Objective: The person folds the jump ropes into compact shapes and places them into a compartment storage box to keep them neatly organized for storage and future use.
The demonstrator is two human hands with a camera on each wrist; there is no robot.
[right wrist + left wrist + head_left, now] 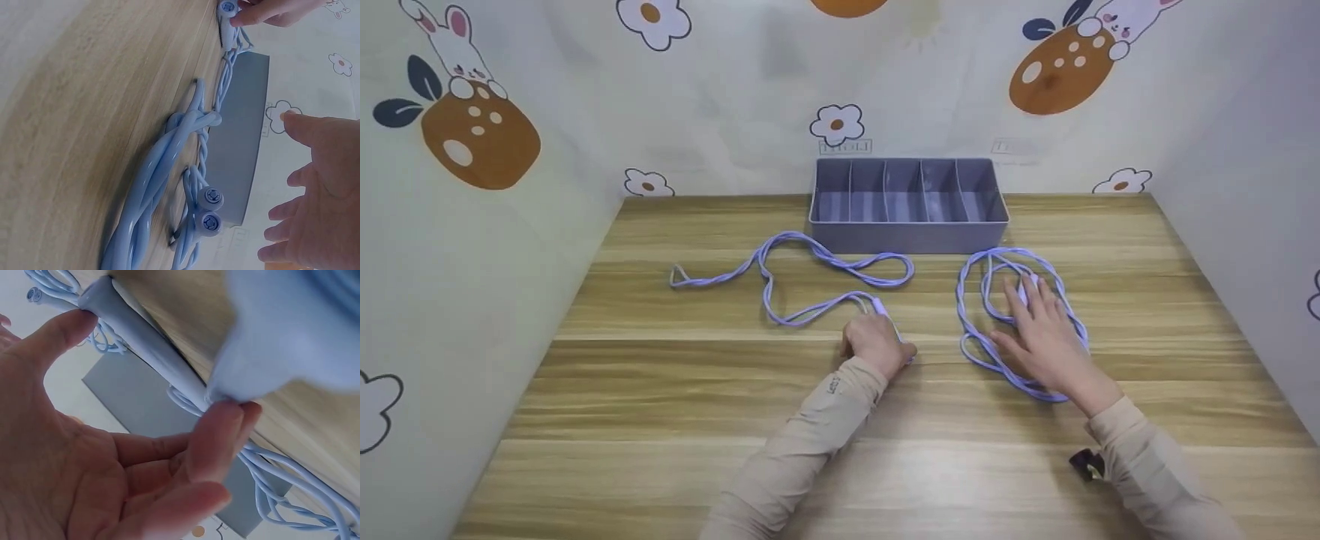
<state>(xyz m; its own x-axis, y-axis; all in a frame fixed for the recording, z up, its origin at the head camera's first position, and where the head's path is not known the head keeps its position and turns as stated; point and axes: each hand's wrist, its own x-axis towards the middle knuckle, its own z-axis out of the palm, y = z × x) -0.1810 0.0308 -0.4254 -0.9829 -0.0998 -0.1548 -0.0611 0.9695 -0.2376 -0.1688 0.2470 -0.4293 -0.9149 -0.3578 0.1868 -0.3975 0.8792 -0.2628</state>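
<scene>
Two periwinkle-blue jump ropes lie on the wooden table. The left jump rope (pixel 791 321) is partly strung out in loops, and my left hand (pixel 877 341) holds its handle end. In the left wrist view, my thumb touches the flared end of one handle (pixel 152 349) and my bent fingertips meet a second, blurred handle (pixel 264 343). Over the coiled right jump rope (pixel 962 300), my right hand (pixel 1046 341) spreads its fingers. In the right wrist view that hand (pixel 326 191) appears apart from two side-by-side handle ends (pixel 211 197).
A grey divided box (pixel 911 237) with several compartments stands at the table's back edge, behind both ropes. Patterned cloth walls (pixel 735 112) enclose the table (pixel 660 435) at the back and sides. A small black object (pixel 1084 465) is by the right sleeve.
</scene>
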